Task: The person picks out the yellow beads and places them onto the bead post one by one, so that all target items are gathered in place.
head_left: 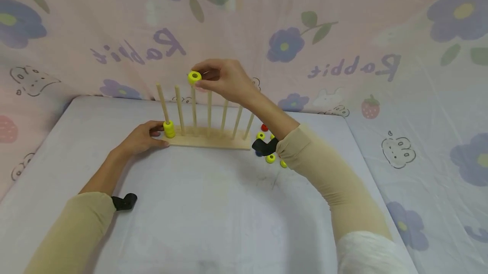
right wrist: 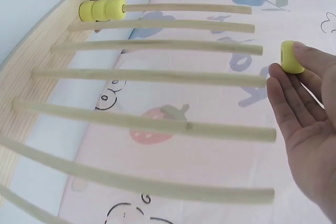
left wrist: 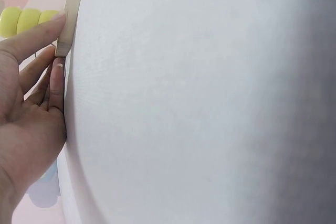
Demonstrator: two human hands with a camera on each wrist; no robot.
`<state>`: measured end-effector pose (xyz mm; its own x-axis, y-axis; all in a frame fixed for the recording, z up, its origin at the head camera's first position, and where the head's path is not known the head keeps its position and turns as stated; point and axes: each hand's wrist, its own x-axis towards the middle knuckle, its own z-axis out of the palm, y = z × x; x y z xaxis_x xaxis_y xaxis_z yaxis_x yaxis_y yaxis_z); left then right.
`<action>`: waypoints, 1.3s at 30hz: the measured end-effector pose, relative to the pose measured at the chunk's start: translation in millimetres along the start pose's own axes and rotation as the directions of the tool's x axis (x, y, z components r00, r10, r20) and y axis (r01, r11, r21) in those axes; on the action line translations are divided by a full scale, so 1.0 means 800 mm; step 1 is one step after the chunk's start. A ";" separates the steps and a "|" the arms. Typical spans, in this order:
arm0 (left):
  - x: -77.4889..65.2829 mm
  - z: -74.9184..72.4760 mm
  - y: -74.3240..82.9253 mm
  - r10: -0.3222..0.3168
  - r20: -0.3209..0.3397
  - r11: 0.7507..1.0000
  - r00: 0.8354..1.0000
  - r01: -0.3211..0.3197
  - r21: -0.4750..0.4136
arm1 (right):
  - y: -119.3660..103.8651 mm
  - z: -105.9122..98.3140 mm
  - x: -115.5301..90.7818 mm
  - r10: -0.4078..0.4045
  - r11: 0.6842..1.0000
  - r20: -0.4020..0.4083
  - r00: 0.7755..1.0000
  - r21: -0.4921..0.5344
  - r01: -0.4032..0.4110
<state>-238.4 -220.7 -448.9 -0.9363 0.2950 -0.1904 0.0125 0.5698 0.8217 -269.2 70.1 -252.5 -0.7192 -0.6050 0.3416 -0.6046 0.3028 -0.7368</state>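
Note:
A wooden peg rack with a row of upright pegs stands on the table, its flat base (head_left: 209, 142) lying lengthwise. Three yellow beads (head_left: 169, 130) are stacked on the leftmost peg. At that end, my left hand (head_left: 142, 137) grips the base, thumb on its front edge, as the left wrist view also shows. My right hand (head_left: 230, 80) pinches another yellow bead (right wrist: 292, 57) between thumb and fingertips. That bead is held up at peg-top height; in the right wrist view it is apart from the peg tips, its hole partly visible.
Right of the rack lie several loose beads, among them a yellow bead (head_left: 270, 159), a red bead (head_left: 264, 127) and a blue bead (head_left: 259, 153), some hidden behind the right forearm. A printed curtain (head_left: 236, 24) hangs behind the white table (head_left: 206, 206).

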 end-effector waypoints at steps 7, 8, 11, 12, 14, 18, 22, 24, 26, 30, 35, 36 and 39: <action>0.000 0.000 -0.002 0.000 0.001 1.000 1.000 0.000 0.001 | -0.004 0.018 0.020 0.037 0.999 0.017 0.999 -0.006 -0.037; 0.000 0.000 -0.002 -0.001 0.001 1.000 1.000 0.001 0.000 | -0.005 0.021 0.023 0.032 0.999 0.020 0.999 -0.017 -0.032; 0.002 -0.001 -0.002 0.004 -0.001 1.000 1.000 -0.004 0.004 | -0.007 0.026 0.031 0.043 0.999 0.032 0.999 -0.015 -0.043; 0.002 -0.001 -0.001 0.008 -0.001 1.000 1.000 -0.008 0.004 | -0.008 0.027 0.034 0.048 0.999 0.037 0.998 -0.007 -0.048; 0.002 -0.001 0.001 0.011 -0.003 1.000 1.000 -0.011 0.004 | -0.009 0.031 0.038 0.053 0.999 0.048 0.997 -0.003 -0.053; 0.001 -0.001 0.002 0.014 -0.002 1.000 1.000 -0.014 0.005 | -0.009 0.039 0.046 0.068 0.998 0.071 0.995 0.001 -0.068; 0.001 0.000 -0.002 0.011 -0.005 1.000 1.000 -0.011 0.012 | -0.008 0.046 0.051 0.054 0.998 0.089 0.995 -0.028 -0.052; 0.001 0.001 -0.003 0.012 -0.007 1.000 1.000 -0.012 0.011 | -0.009 0.049 0.054 0.047 0.999 0.096 0.994 -0.033 -0.044; 0.001 0.001 -0.005 0.015 -0.009 1.000 1.000 -0.015 0.011 | -0.009 0.052 0.057 0.042 0.999 0.104 0.994 -0.035 -0.039; 0.001 0.002 -0.005 0.019 -0.012 1.000 1.000 -0.019 0.003 | -0.010 0.058 0.062 0.039 0.999 0.124 0.992 -0.031 -0.035; 0.001 0.003 -0.004 0.021 -0.013 1.000 1.000 -0.020 0.006 | -0.009 0.063 0.065 0.040 0.998 0.138 0.990 -0.043 -0.035; 0.001 0.003 -0.004 0.020 -0.014 1.000 1.000 -0.020 0.008 | -0.009 0.063 0.066 0.045 0.998 0.140 0.989 -0.044 -0.039; 0.000 0.003 -0.004 0.017 -0.016 1.000 1.000 -0.017 0.010 | -0.009 0.064 0.068 0.068 0.997 0.144 0.987 -0.052 -0.061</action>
<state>-237.9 -221.1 -452.8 -0.9416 0.2921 -0.1676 0.0319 0.5728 0.8191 -286.2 -2.7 -258.4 -0.7018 -0.6828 0.2030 -0.5767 0.3773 -0.7246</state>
